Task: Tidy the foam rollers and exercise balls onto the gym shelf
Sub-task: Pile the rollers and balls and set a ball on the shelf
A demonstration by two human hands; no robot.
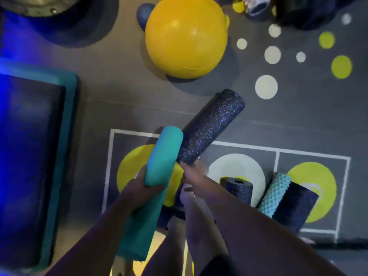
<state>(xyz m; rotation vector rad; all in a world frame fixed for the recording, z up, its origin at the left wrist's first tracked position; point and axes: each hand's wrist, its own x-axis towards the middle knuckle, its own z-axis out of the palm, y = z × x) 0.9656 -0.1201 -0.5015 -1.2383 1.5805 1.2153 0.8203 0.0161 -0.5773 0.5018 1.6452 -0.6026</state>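
My left hand [140, 186] grips a long teal foam roller [159, 166] around its middle, holding it up off the floor. My right hand [194, 175] holds the near end of a long black roller with blue speckles [213, 126], which points away to the upper right. A big yellow exercise ball [186, 37] rests on the floor ahead, with a small blue ball [143, 13] behind it. At the lower right lie a short speckled roller [239, 191], a bumpy light-blue roller [275, 194] and a dark roller [294, 208].
A teal step platform with a dark top [57, 136] lies on the left. A large dark dome-shaped trainer [59, 18] sits at the top left. The grey floor carries white lines and yellow and white circles [266, 86]. Someone's shoe [255, 5] shows at the top edge.
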